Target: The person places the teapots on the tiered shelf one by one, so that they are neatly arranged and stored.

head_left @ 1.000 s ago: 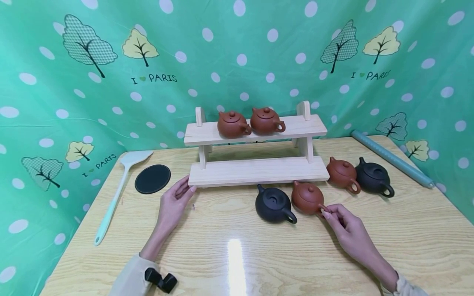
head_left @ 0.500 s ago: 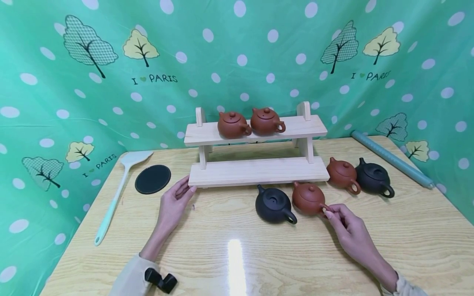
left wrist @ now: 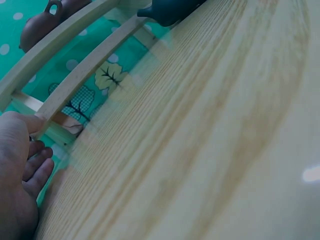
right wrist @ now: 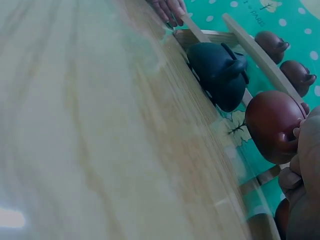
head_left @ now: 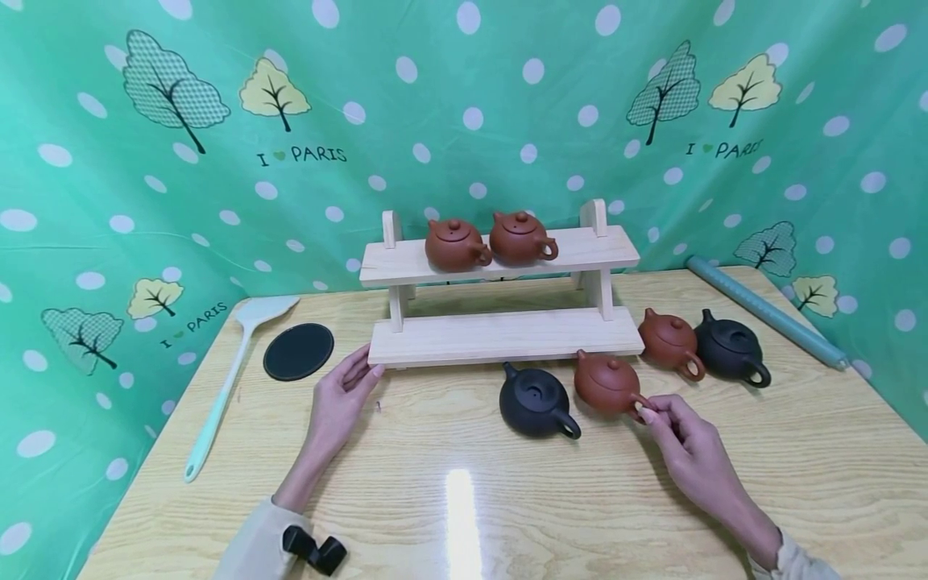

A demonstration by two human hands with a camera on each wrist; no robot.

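Observation:
In the head view my right hand (head_left: 692, 455) pinches the handle of a reddish-brown teapot (head_left: 607, 385), its spout pointing at the shelf. The right wrist view shows that teapot (right wrist: 272, 125) raised off the table. To its left stands a black teapot (head_left: 535, 401). My left hand (head_left: 341, 407) holds the lower left corner of a two-tier wooden shelf (head_left: 500, 334); the left wrist view shows the thumb against the board's end and the other fingers curled below. Two brown teapots, one on the left (head_left: 455, 244) and one on the right (head_left: 519, 238), sit on the upper tier.
Right of the shelf stand another brown teapot (head_left: 669, 342) and a black teapot (head_left: 731, 348). A blue-green roll (head_left: 768, 310) lies at the right back. On the left are a black round coaster (head_left: 299, 351) and a pale spatula (head_left: 232, 383). A patterned green cloth (head_left: 471, 161) hangs behind.
My right hand has shifted slightly right and up, with the brown teapot in its grip tilting a little. The left hand stays at the shelf corner.

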